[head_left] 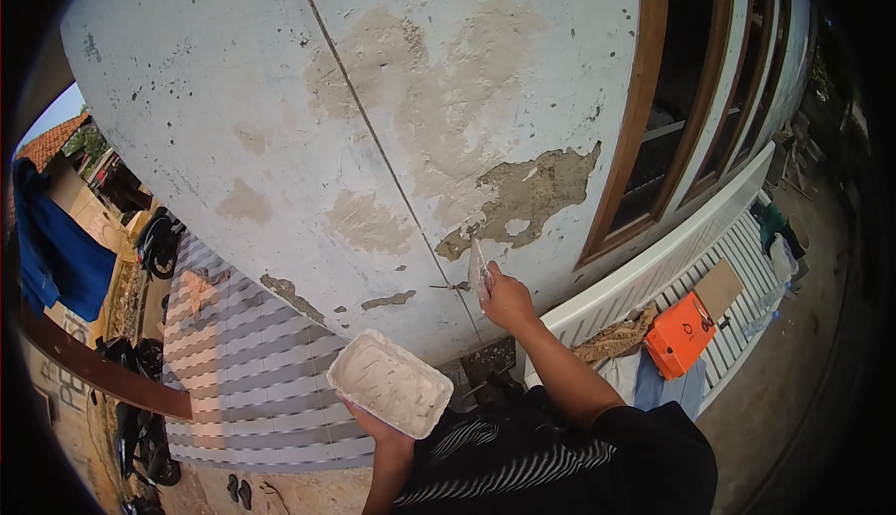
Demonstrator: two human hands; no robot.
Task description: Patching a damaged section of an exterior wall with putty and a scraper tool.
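Observation:
My left hand (pixel 378 423) grips a white rectangular tub (pixel 411 357) from below, its fingers partly hidden under it. Pale beige putty (pixel 383 380) is spread inside the tub. In my right hand (pixel 510 300) is a putty knife (pixel 478 270), its blade pointing up close to the wall; whether it touches cannot be made out. Just above the blade, a patch of bare grey-brown render (pixel 546 188) shows where paint has come off the white wall (pixel 224 39). Smeared beige filler (pixel 457 95) covers areas higher up and to the left.
A cable (pixel 350 85) runs down the wall. Wood-framed windows (pixel 644 132) stand at the right. Below them, a slatted white bench (pixel 728 277) carries an orange box (pixel 679 336) and cloths. Striped tiles (pixel 252 375) lie to the left, with motorbikes (pixel 149 445) beyond and sandals (pixel 239 490) nearby.

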